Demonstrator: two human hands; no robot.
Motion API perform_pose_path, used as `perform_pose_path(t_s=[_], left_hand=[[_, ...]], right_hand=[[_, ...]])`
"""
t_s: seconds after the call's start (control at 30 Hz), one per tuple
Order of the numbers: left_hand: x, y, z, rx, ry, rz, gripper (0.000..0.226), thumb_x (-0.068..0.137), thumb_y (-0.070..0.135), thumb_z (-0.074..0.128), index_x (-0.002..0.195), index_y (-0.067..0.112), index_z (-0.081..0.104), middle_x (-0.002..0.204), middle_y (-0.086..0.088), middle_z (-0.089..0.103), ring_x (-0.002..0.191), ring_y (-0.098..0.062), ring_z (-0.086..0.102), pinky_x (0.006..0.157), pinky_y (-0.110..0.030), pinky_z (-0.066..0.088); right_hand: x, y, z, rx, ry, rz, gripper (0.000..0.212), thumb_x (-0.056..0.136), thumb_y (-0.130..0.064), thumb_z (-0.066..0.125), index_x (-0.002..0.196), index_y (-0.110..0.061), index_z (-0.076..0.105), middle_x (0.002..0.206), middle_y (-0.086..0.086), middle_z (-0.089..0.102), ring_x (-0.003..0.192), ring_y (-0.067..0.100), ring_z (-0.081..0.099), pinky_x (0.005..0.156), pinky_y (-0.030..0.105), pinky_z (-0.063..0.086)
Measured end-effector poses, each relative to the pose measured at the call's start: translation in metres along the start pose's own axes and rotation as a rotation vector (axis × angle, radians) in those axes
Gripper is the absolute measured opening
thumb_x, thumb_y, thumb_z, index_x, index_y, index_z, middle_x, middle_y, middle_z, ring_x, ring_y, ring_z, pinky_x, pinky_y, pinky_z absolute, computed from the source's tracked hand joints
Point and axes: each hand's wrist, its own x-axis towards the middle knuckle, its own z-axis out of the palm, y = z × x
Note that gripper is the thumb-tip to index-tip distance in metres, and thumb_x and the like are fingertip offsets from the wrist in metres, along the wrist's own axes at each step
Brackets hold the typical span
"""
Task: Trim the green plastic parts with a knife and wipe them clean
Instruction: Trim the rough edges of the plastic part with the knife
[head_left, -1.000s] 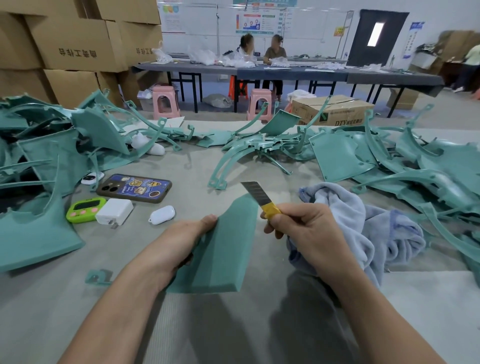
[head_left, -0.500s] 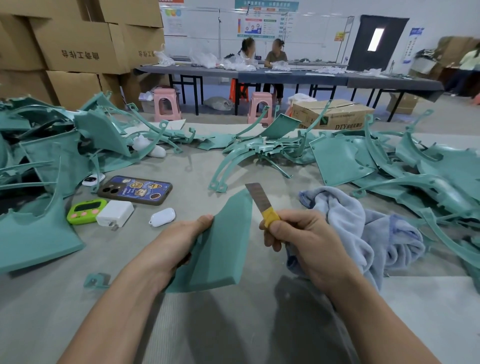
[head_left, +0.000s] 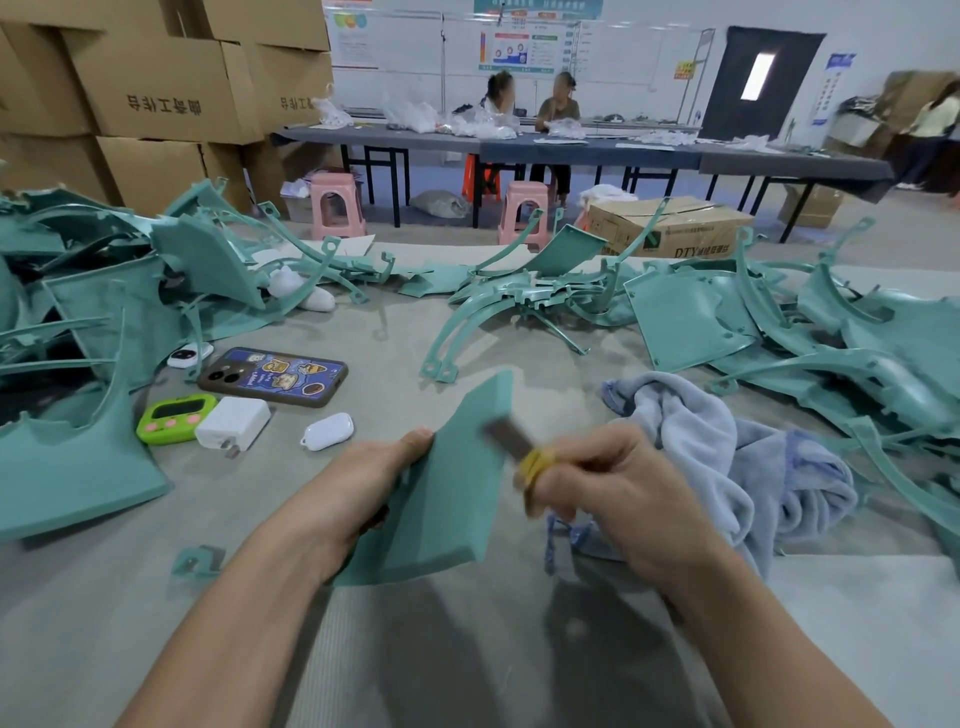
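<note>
My left hand (head_left: 363, 483) grips a flat green plastic panel (head_left: 447, 483) by its left edge, holding it tilted above the grey table mat. My right hand (head_left: 613, 483) grips a utility knife (head_left: 519, 447) with a yellow band; its dark blade lies against the panel's right edge and is motion-blurred. A blue-grey towel (head_left: 727, 457) is bunched on the table just right of my right hand.
Heaps of green plastic parts (head_left: 779, 332) cover the left, back and right of the table. A phone (head_left: 275, 376), a green timer (head_left: 174, 418), a white charger (head_left: 234, 421) and a white earbud case (head_left: 327, 431) lie left of the panel. A small green offcut (head_left: 197, 561) sits near my left forearm.
My right hand has swung the knife down and left onto the panel's right edge; the blade is now blurred. The left hand keeps its hold on the panel.
</note>
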Motion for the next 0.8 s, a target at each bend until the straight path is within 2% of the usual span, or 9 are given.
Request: perform_pose_path(t_s=[0.07,0.17,0.2,0.23,0.33,0.37,0.5,0.67,0.8], left_hand=[[0.002,0.0,-0.001,-0.006,0.005,0.002,0.037,0.089,0.06,0.061,0.063,0.038,0.076,0.055,0.012,0.056,0.051,-0.011,0.047,0.056,-0.03,0.031],[0.002,0.0,-0.001,-0.012,0.031,-0.01,0.04,0.088,0.059,0.061,0.052,0.047,0.069,0.044,0.017,0.047,0.036,-0.003,0.041,0.054,-0.03,0.029],[0.002,-0.001,0.0,0.006,0.029,-0.013,0.039,0.088,0.06,0.062,0.053,0.045,0.069,0.044,0.017,0.046,0.038,-0.003,0.041,0.054,-0.03,0.03],[0.003,-0.003,0.001,0.016,0.026,-0.017,0.039,0.087,0.06,0.063,0.055,0.04,0.071,0.045,0.016,0.046,0.043,-0.006,0.043,0.055,-0.03,0.03],[0.005,-0.006,0.002,0.007,-0.002,-0.012,0.039,0.087,0.061,0.064,0.064,0.03,0.073,0.059,0.01,0.051,0.061,-0.017,0.044,0.059,-0.031,0.032],[0.006,-0.006,0.001,-0.005,-0.002,-0.01,0.039,0.087,0.06,0.064,0.068,0.027,0.073,0.064,0.007,0.052,0.063,-0.018,0.045,0.06,-0.031,0.032],[0.007,-0.007,0.0,-0.091,0.024,-0.04,0.038,0.087,0.058,0.066,0.08,0.023,0.079,0.077,0.004,0.063,0.074,-0.019,0.055,0.066,-0.032,0.038],[0.004,-0.003,0.001,-0.231,0.048,-0.051,0.038,0.091,0.05,0.065,0.057,0.039,0.077,0.07,0.011,0.075,0.056,-0.008,0.069,0.055,-0.022,0.044],[0.01,0.001,-0.008,-0.298,0.133,-0.03,0.048,0.093,0.041,0.065,0.049,0.022,0.057,0.049,0.01,0.051,0.037,-0.01,0.044,0.04,-0.021,0.032]], right_hand=[[0.002,0.004,0.008,-0.071,-0.044,0.052,0.014,0.082,-0.011,0.072,0.075,-0.018,0.082,0.062,-0.002,0.069,0.054,0.008,0.044,0.051,0.019,0.036],[0.008,0.014,0.004,-0.066,0.416,0.134,0.017,0.089,-0.006,0.07,0.075,-0.009,0.079,0.06,0.007,0.065,0.052,0.014,0.038,0.05,0.028,0.03],[0.008,0.014,-0.001,-0.039,0.459,0.133,0.017,0.091,-0.004,0.068,0.077,-0.008,0.078,0.062,0.009,0.065,0.054,0.015,0.038,0.05,0.028,0.031],[0.006,0.012,-0.006,-0.02,0.411,0.113,0.018,0.091,-0.003,0.068,0.078,-0.008,0.079,0.064,0.01,0.066,0.056,0.016,0.039,0.05,0.026,0.032],[0.0,0.002,-0.009,-0.05,-0.012,0.101,0.019,0.085,-0.005,0.069,0.072,-0.015,0.079,0.062,0.003,0.067,0.056,0.012,0.043,0.052,0.02,0.034],[0.0,0.004,-0.006,-0.097,-0.015,0.13,0.02,0.085,-0.007,0.071,0.069,-0.017,0.079,0.06,0.0,0.066,0.052,0.01,0.041,0.05,0.018,0.033],[0.007,0.02,-0.011,-0.218,0.511,0.235,0.028,0.091,-0.01,0.07,0.065,-0.015,0.075,0.052,-0.002,0.059,0.045,0.011,0.032,0.044,0.021,0.029],[0.002,0.017,-0.003,0.014,0.394,0.178,0.024,0.094,-0.003,0.064,0.079,-0.014,0.079,0.064,0.008,0.066,0.047,0.01,0.039,0.045,0.017,0.035],[0.003,0.018,0.003,0.112,0.402,0.194,0.027,0.096,-0.001,0.061,0.077,-0.009,0.078,0.066,0.012,0.066,0.048,0.012,0.043,0.046,0.017,0.037]])
